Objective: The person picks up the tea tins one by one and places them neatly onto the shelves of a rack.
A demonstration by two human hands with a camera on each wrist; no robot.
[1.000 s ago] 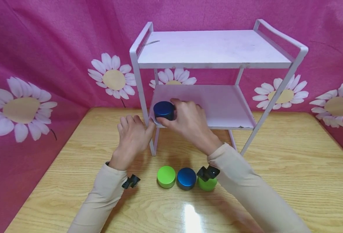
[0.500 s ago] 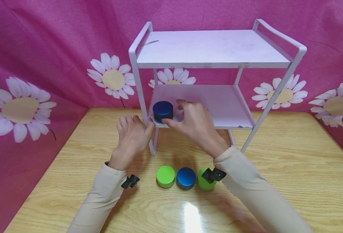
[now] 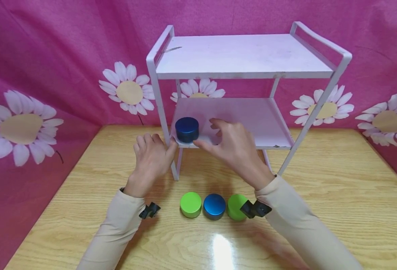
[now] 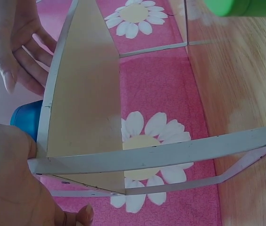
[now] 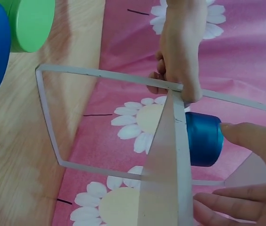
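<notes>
A dark blue round container (image 3: 187,129) stands upright at the front left corner of the lower shelf of a white two-tier rack (image 3: 245,56). My left hand (image 3: 152,159) grips the rack's front left post, thumb at the shelf corner. Just right of the container, my right hand (image 3: 237,150) holds nothing, its thumb and fingers spread apart. In the right wrist view, the right thumb (image 5: 246,136) overlaps the edge of the blue container (image 5: 204,139), and the other fingers hang clear of it.
On the wooden table (image 3: 336,195) in front of the rack, a green container (image 3: 191,204), a second blue container (image 3: 214,206) and another green container (image 3: 236,207) stand in a row. A pink flowered cloth (image 3: 83,45) hangs behind the rack.
The right hand has let go of the blue container and drawn away to the right, leaving it on the lower shelf. My left hand stays at the post.
</notes>
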